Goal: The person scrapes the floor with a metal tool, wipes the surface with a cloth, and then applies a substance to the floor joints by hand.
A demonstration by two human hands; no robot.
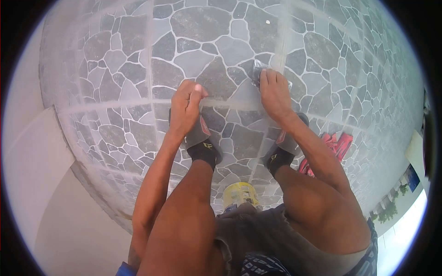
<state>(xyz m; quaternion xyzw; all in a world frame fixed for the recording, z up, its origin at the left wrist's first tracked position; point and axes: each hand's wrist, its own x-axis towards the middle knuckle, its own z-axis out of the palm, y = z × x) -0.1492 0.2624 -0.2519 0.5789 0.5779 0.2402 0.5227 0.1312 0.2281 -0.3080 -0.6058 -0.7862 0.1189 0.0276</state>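
The person is squatting over a stone-pattern tiled floor, and both hands are working at one pale grout line running crosswise in front of the feet. The right hand is pressing flat, fingers together, on a small crumpled dark pad or cloth; the pad is lying under and just beyond the fingertips, on the upright joint above the crosswise line. The left hand is curling its fingers together with the thumb against them; whether it is pinching anything cannot be told. The crosswise line's long axis is running from one hand to the other, and the right hand is the one on the pad. Behind the hands, black sandals are bearing a small yellow mark, too small to read. A yellow tub is standing between the knees, its label illegible. A red tool is lying outboard of the right forearm, well apart from either grip.
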